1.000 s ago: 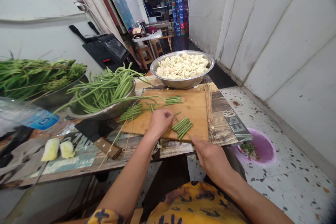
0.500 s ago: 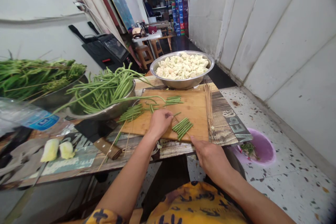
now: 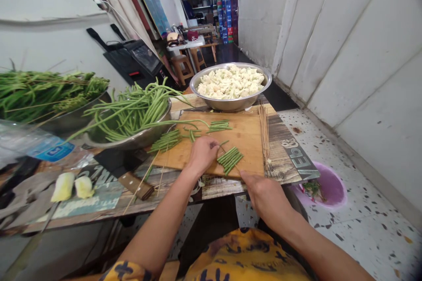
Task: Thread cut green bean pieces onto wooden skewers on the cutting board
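On the wooden cutting board, a row of short green bean pieces lies between my hands, with a thin skewer running through or under it. My left hand is closed at the row's left side, fingertips pinched by a bean piece; what they grip is too small to make out. My right hand is closed round the skewer's lower end at the board's front edge. More cut beans lie at the board's left, and another small row at its back.
A steel bowl of cauliflower stands behind the board. Left are a bowl of long beans, leafy greens, a cleaver and a plastic bottle. Loose skewers lie right; a pink basin is on the floor.
The view has shifted very slightly. Both hands keep nearly the same place and grip beside the bean row.
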Motion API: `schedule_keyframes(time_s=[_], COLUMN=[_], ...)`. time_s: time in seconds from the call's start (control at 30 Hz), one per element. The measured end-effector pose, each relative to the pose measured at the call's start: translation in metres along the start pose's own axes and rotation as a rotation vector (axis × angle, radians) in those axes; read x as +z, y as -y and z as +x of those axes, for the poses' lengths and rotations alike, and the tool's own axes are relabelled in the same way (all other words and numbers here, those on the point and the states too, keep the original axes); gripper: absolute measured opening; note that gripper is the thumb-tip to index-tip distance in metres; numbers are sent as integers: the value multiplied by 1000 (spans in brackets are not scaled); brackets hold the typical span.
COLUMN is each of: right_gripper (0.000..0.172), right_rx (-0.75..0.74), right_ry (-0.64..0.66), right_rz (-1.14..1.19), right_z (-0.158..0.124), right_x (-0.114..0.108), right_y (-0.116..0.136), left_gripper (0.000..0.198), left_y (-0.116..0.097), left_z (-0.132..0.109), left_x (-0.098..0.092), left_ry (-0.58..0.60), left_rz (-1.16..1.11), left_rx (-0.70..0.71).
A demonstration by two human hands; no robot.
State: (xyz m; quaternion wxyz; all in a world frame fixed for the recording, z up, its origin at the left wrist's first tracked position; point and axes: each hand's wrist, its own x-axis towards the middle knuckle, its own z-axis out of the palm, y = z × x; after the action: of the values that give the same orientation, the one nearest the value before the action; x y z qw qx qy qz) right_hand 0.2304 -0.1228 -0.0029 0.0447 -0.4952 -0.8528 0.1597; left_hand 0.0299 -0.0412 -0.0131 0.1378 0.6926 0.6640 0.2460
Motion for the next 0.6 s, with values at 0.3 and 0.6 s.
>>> schedule_keyframes(time_s=[0.3,0.6], right_gripper=[37,33], right_rx=[-26,-47], right_ry=[-2,-15], right_rz=[21,-64], right_z=[6,29], right_x=[-2,-5], right_y=[-3,-4], left_gripper=[15,15], left_y=[1,2], left_z=[2,2], left_x=[0,-1], left_ry=[-2,15], left_rz=[-9,-21], left_rx=[-8,-14])
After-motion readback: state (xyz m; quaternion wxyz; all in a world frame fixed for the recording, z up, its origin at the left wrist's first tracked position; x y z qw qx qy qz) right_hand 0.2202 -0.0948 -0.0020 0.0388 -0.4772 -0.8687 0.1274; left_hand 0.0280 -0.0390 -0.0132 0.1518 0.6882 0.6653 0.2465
